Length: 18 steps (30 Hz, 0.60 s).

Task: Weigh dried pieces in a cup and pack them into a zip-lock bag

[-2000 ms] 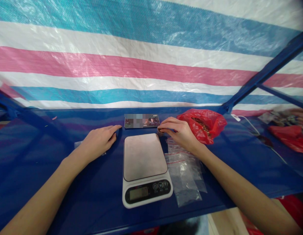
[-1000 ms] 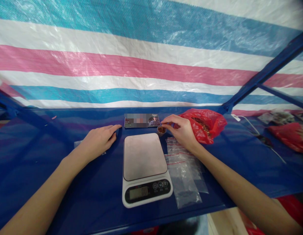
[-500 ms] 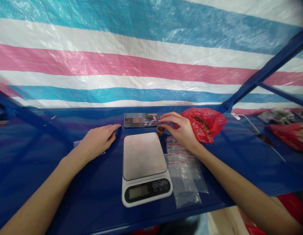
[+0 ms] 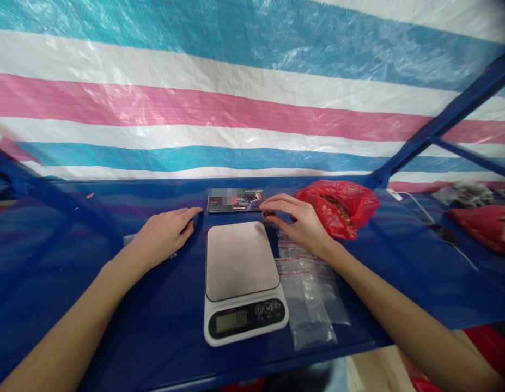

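Observation:
On the blue surface, my left hand rests with its fingers stretched out, left of a phone that plays a video. A small piece of clear plastic shows partly beneath that hand. My right hand has thumb and fingers closed around a small cup with brown bits in it, mostly hidden by the fingers. The cup is just behind the right far corner of a white kitchen scale, whose plate is bare. Clear zip bags with red seal lines lie right of the scale.
An open red plastic bag of brown pieces sits behind my right hand. A white cable runs across the surface farther right, near another red bag. Striped sheeting hangs at the back, with a blue metal bar at right.
My right hand's fingers have come lower and closed around the small cup, covering more of it. My left hand stays where it was.

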Motion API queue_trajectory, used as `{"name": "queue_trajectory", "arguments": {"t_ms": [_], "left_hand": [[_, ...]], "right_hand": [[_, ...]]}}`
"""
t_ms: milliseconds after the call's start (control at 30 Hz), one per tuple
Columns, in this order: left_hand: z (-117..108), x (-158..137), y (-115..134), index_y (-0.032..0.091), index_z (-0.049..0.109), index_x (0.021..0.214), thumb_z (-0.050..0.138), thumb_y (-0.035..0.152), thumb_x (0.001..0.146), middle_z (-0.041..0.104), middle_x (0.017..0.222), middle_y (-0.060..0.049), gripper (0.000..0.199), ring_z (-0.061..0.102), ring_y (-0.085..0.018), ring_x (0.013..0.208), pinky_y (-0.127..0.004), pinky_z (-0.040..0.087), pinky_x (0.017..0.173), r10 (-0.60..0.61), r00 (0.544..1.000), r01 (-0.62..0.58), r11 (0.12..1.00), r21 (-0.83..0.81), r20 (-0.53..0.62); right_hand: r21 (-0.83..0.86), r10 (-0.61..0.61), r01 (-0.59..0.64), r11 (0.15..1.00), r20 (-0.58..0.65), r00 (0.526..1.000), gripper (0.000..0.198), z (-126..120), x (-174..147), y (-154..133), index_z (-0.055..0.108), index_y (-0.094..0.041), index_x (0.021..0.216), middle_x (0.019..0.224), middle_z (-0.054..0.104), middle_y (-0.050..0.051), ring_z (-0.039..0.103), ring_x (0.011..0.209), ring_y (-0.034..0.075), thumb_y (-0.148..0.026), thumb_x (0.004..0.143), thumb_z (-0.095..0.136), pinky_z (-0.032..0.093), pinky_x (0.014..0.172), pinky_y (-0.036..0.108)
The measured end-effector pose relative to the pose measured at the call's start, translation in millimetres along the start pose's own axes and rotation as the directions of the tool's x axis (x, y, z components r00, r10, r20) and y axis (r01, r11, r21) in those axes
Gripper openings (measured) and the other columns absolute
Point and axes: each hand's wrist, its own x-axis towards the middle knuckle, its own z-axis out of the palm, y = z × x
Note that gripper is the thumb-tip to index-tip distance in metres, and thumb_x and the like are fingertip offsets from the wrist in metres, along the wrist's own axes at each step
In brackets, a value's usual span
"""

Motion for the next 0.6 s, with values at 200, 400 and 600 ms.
{"name": "queue_trajectory", "arguments": {"t_ms": [200,400,600], "left_hand": [[0.2,0.6,0.0,0.02,0.058,0.155,0.03,0.033,0.107,0.07,0.149,-0.013,0.057,0.072,-0.033,0.129,-0.045,0.058,0.106,-0.005,1.0,0.005,1.0,0.019,0.013],[0.1,0.6,0.0,0.021,0.058,0.156,0.03,0.035,0.107,0.071,0.149,-0.012,0.058,0.072,-0.033,0.129,-0.045,0.057,0.106,0.0,1.0,0.0,1.0,0.027,0.013],[-0.2,-0.1,0.3,0.021,0.058,0.156,0.029,0.035,0.107,0.071,0.149,-0.012,0.058,0.072,-0.034,0.128,-0.046,0.058,0.104,-0.006,1.0,0.006,1.0,0.023,0.004]], "right_hand": [[0.005,0.002,-0.002,1.0,0.05,0.999,0.033,-2.6,-1.0,-1.2,0.077,-0.026,0.126,0.117,0.079,0.007,0.078,0.103,0.022,-0.01,0.099,0.068,0.067,0.093,0.037],[-0.021,0.02,-0.019,1.0,0.055,0.998,0.034,-7.0,-3.0,1.2,0.076,-0.027,0.129,0.119,0.08,0.006,0.078,0.106,0.022,-0.011,0.101,0.064,0.067,0.094,0.038],[-0.055,0.024,-0.023,0.998,0.014,1.0,0.03,-9.8,-4.4,1.3,0.077,-0.027,0.125,0.118,0.081,0.006,0.077,0.108,0.022,-0.014,0.104,0.061,0.065,0.096,0.039]]}}
